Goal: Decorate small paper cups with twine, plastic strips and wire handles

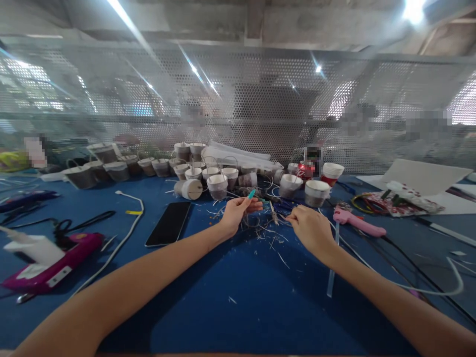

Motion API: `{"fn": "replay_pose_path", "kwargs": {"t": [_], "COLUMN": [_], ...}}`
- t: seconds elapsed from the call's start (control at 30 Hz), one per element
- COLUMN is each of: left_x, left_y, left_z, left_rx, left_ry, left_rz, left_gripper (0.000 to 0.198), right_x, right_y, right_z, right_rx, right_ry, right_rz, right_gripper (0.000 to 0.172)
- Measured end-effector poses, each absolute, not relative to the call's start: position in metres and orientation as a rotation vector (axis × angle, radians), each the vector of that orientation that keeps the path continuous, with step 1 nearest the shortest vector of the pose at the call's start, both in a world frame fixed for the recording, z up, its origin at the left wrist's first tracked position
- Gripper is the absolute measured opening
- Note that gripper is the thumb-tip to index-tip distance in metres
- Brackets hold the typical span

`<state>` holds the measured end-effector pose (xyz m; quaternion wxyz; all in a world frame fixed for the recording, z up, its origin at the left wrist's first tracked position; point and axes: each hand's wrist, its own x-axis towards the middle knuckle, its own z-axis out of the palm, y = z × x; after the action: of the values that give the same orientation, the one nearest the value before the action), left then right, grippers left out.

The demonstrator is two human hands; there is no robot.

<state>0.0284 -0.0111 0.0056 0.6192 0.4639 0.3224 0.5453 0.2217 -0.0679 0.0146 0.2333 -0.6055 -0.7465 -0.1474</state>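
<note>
My left hand is over the middle of the blue table, thumb pressed toward the fingers, which point right. A teal nail shows on the thumb. If anything sits in that pinch, it is too small to make out. To its right, my right hand is closed, knuckles up, around something thin whose tip pokes out toward the left hand; its kind is unclear. Between and below the hands lie thin pale scraps of fibre or string. Just behind stand small wrapped cups with wire handles.
A black phone lies left of the hands. Further left are a magenta power strip and a white cable. On the right are a pink glue gun, a clear glue stick, stacked paper cups and a red can.
</note>
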Motion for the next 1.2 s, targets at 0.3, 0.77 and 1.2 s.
{"fn": "replay_pose_path", "kwargs": {"t": [0.3, 0.77, 1.2], "left_x": [0.029, 0.031, 0.03], "left_y": [-0.008, -0.011, -0.012], "left_z": [0.002, 0.005, 0.007], "left_rx": [1.075, 1.085, 1.085], "left_ry": [0.759, 0.716, 0.748], "left_rz": [1.263, 1.258, 1.244], "left_gripper": [0.023, 0.025, 0.023], "right_x": [0.221, 0.239, 0.239], "right_y": [-0.068, -0.062, -0.06], "right_z": [0.018, 0.022, 0.022], "right_rx": [-1.648, -1.492, -1.483], "right_ry": [-2.131, -2.26, -2.312], "right_rz": [-0.373, -0.638, -0.542], "right_gripper": [0.014, 0.019, 0.019]}}
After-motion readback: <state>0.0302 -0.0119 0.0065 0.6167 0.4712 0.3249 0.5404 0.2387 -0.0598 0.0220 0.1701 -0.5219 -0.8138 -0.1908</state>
